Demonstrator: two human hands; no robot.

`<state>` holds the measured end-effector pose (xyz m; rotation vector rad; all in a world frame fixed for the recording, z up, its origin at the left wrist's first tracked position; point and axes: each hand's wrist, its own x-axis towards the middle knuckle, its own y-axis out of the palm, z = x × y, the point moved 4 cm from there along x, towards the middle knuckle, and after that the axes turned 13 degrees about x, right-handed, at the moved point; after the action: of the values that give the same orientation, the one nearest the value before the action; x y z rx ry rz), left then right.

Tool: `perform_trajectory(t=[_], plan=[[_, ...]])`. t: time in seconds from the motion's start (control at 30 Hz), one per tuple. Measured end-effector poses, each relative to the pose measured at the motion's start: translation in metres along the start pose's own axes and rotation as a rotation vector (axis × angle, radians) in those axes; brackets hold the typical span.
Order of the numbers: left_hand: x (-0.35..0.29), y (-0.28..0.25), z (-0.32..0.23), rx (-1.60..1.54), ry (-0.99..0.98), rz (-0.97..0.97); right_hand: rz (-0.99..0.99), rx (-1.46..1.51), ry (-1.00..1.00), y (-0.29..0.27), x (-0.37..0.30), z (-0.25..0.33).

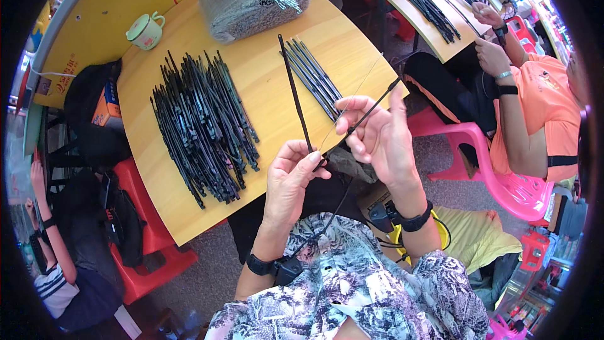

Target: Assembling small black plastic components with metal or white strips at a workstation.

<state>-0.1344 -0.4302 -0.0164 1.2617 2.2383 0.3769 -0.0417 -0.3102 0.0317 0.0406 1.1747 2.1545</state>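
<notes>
Over the near edge of the wooden table, my left hand [290, 179] is closed in a pinch, thumb against fingers. A long thin black strip [294, 94] rises from that pinch toward the upper left. A second black strip [377, 106] slants from the same spot to the upper right. My right hand [389, 141] has its fingers curled round this slanting strip, the thumb side raised. A fine thin strand [360, 87] runs up between the hands; its kind I cannot make out. Whether the two strips are one bent piece is hidden by my fingers.
On the table [148, 75] lie a large pile of black strips [200, 126], a smaller bundle of dark rods [313, 79], a clear bag of thin pieces [251, 3] and a lidded mug [145, 31]. At right, a co-worker in orange [538, 113] sits on a pink chair [481, 157]. A red chair [141, 214] stands left.
</notes>
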Motion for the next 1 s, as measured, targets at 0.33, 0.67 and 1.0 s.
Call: perform_trajectory(t=[0.33,0.67,1.0], plan=[[0.0,0.006,-0.002,0.016,-0.078,0.127,0.025,-0.138,-0.119,-0.01,0.001,0.011],[0.012,0.013,-0.007,0.058,-0.115,0.154,0.086,-0.093,-0.053,-0.012,0.005,0.0],[0.015,0.015,-0.002,0.067,-0.106,0.129,0.132,-0.119,-0.022,-0.011,0.005,-0.004]])
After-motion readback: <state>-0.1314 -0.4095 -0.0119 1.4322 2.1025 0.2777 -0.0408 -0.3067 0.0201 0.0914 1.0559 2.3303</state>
